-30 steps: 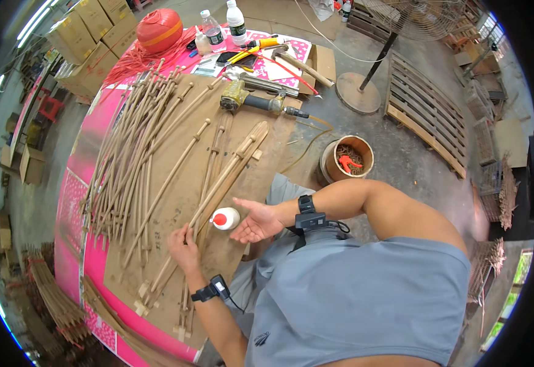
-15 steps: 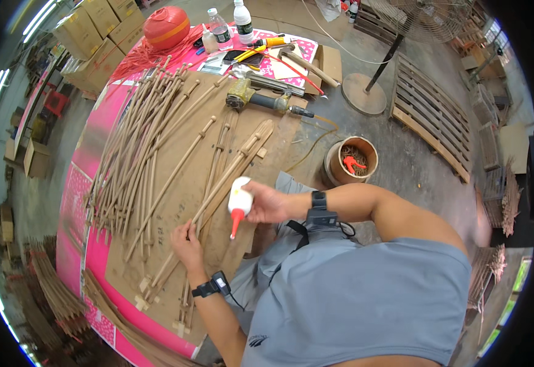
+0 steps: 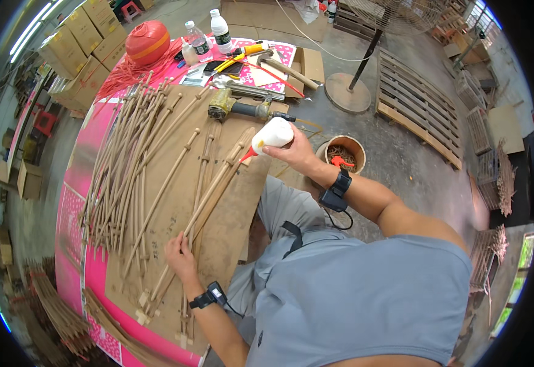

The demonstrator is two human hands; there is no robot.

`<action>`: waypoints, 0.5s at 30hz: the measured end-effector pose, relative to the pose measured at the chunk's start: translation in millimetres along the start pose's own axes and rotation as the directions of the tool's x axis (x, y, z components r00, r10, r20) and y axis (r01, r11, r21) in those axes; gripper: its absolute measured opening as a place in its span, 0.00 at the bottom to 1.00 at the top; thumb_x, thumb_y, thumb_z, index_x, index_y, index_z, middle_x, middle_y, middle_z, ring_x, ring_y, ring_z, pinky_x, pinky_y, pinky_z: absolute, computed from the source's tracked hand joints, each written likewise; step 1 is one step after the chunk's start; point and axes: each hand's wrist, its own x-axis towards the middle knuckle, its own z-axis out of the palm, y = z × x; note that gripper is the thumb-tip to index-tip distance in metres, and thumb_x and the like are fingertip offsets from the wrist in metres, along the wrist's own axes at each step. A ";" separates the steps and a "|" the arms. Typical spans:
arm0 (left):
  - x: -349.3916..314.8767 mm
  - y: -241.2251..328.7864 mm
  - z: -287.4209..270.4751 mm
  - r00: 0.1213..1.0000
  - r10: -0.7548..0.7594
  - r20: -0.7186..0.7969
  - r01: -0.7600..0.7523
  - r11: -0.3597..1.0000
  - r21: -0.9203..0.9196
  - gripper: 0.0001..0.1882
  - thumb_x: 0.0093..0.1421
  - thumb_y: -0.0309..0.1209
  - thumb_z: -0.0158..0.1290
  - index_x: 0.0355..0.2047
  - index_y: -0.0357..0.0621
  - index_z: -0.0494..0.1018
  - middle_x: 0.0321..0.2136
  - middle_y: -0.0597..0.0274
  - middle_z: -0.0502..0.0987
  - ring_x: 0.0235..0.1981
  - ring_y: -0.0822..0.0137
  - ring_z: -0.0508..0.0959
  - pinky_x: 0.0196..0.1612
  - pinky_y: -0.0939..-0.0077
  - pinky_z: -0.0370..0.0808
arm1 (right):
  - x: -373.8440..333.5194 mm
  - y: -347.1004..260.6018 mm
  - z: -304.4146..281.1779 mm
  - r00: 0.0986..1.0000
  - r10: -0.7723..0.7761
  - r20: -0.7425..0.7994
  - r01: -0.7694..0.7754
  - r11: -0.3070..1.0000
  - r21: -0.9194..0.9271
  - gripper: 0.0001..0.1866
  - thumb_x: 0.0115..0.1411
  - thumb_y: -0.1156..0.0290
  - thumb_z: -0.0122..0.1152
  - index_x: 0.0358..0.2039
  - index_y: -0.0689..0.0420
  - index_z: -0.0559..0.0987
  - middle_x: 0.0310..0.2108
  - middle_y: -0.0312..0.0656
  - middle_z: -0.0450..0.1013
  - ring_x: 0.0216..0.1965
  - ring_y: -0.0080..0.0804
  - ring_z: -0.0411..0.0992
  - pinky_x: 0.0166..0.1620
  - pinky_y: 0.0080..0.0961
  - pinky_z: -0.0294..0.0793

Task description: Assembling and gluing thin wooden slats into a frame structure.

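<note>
My right hand (image 3: 299, 154) is closed around a white squeeze bottle (image 3: 272, 134). The bottle tilts down to the left, its red nozzle (image 3: 248, 154) at the upper part of a thin wooden rod (image 3: 208, 194); contact cannot be made out. Lower down, my left hand (image 3: 180, 257) pinches that same rod between thumb and fingers. The rod lies slantwise over a cardboard sheet (image 3: 166, 214), alongside a flat wooden strip. Left of it spreads a pile of similar knobbed rods (image 3: 126, 165).
Beyond the rods lie a yellow air tool (image 3: 221, 104), a hammer (image 3: 288, 70), two bottles and a red ball of twine (image 3: 147, 43). Right of the table stand a round bin (image 3: 346, 150) with small pieces, a fan base (image 3: 347, 93) and a wooden pallet (image 3: 418, 104).
My right hand has moved up and away from me with the bottle, swinging its nozzle leftward to the rod's upper part. My left hand has shifted slightly nearer, still on the rod.
</note>
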 end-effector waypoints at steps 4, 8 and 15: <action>-3.1 -5.2 -0.3 1.000 0.004 -0.023 -0.003 0.999 0.035 0.09 0.63 0.26 0.59 0.43 0.40 0.83 0.37 0.52 0.81 0.41 0.51 0.78 0.47 0.60 0.74 | -6.8 -10.0 10.1 1.000 -0.023 0.009 0.024 0.989 -0.146 0.40 0.48 0.56 0.83 0.56 0.61 0.73 0.48 0.43 0.79 0.50 0.29 0.78 0.54 0.29 0.77; -3.1 -6.5 2.5 0.999 0.034 -0.039 -0.031 0.996 0.087 0.09 0.64 0.27 0.58 0.43 0.40 0.83 0.37 0.52 0.81 0.41 0.51 0.78 0.47 0.60 0.74 | -7.7 -13.2 13.1 0.999 -0.049 0.019 0.052 0.983 -0.177 0.39 0.48 0.56 0.83 0.55 0.60 0.74 0.48 0.44 0.79 0.49 0.31 0.78 0.53 0.30 0.77; -2.0 3.8 -1.2 0.997 0.035 -0.073 -0.030 0.997 0.071 0.09 0.65 0.27 0.57 0.43 0.39 0.82 0.36 0.52 0.81 0.38 0.50 0.79 0.44 0.61 0.75 | -9.1 -8.7 17.7 0.998 -0.061 0.028 0.065 0.983 -0.174 0.37 0.48 0.56 0.83 0.53 0.60 0.75 0.46 0.44 0.80 0.49 0.32 0.79 0.53 0.31 0.78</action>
